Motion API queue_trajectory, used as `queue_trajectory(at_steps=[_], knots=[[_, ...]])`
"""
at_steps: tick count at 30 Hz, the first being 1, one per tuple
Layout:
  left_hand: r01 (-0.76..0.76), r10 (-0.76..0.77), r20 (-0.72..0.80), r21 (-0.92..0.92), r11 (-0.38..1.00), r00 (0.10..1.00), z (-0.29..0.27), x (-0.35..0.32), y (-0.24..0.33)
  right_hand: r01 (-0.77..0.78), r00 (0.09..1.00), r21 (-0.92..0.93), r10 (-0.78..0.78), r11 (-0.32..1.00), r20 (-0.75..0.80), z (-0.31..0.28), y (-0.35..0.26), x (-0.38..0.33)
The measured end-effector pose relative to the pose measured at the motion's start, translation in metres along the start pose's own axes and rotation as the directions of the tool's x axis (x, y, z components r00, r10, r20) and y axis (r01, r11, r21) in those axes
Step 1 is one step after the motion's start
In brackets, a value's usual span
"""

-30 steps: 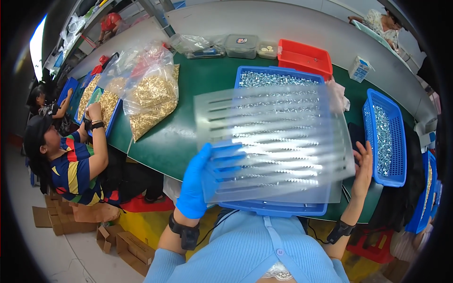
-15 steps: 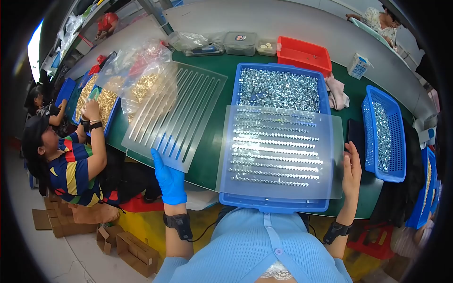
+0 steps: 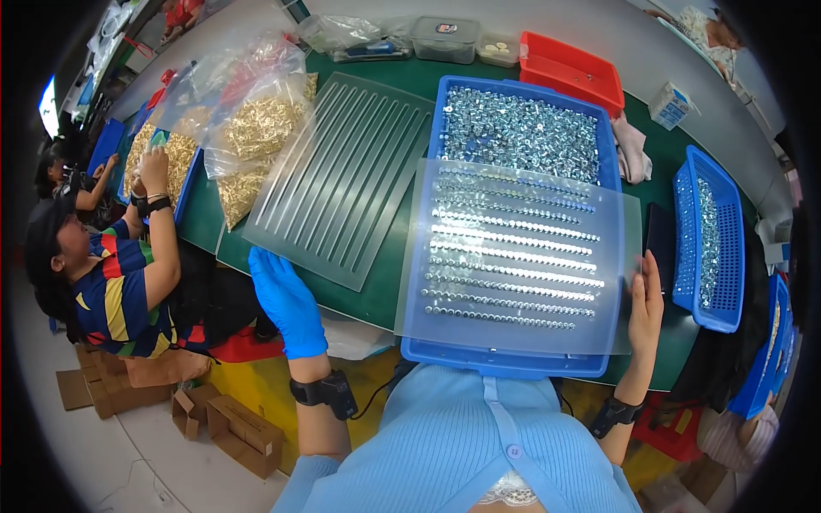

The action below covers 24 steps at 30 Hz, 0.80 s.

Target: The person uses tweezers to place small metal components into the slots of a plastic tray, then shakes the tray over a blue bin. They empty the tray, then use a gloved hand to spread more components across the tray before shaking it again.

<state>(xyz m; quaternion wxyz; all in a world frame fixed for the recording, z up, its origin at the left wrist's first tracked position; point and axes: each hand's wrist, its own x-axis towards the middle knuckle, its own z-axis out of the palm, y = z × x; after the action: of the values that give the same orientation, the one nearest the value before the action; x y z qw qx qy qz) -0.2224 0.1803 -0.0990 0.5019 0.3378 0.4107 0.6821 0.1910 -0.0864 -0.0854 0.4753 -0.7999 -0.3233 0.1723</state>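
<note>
My left hand (image 3: 286,306), in a blue glove, has its fingers stretched out by the near left edge of a translucent slotted plate (image 3: 357,145). It holds nothing that I can see. That plate lies flat on the green table. To its right, another translucent plate (image 3: 410,299) rests across the near part of a blue tray (image 3: 609,154), with rows of small shiny metal pieces (image 3: 513,267) on it. Loose silvery pieces (image 3: 522,128) fill the tray's far part. Beside the right edge of this plate is my bare right hand (image 3: 647,303), thumb and fingers apart; whether it touches the edge is unclear.
Plastic bags of gold-coloured pieces (image 3: 261,128) lie left of the slotted plate. A co-worker (image 3: 111,274) handles similar pieces further left. A red tray (image 3: 569,68) and lidded container (image 3: 445,38) stand behind; a blue basket (image 3: 710,239) is at the right.
My left hand has shifted left, off the near edge of the slotted plate, which sits slightly further right. My right hand stays by the other plate. The whole view has shifted a little.
</note>
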Motion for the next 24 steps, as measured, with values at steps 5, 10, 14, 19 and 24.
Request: queue_trajectory(at_steps=[5,10,14,19,24], knots=[[-0.200,0.184,0.092,0.225,0.954,0.979,0.048,-0.026,0.016,0.028,0.999,0.008,-0.028,1.000,0.035,0.003,-0.003,0.001],[0.120,-0.208,0.395,0.235,0.964,0.895,0.089,-0.048,0.004,-0.035,0.999,0.041,0.033,0.999,0.037,0.005,-0.008,0.000],[0.248,-0.333,0.487,0.232,0.941,0.807,0.105,-0.056,-0.013,-0.051,0.998,0.038,0.049,0.998,0.037,0.007,-0.014,-0.002],[0.183,-0.432,0.459,0.492,0.851,0.776,0.117,-0.062,-0.009,-0.026,1.000,-0.015,0.026,1.000,0.003,0.007,-0.016,-0.002],[0.428,-0.601,0.420,0.438,0.791,0.680,0.112,-0.056,-0.020,-0.017,1.000,-0.038,0.016,0.999,-0.016,0.007,-0.013,-0.002]])
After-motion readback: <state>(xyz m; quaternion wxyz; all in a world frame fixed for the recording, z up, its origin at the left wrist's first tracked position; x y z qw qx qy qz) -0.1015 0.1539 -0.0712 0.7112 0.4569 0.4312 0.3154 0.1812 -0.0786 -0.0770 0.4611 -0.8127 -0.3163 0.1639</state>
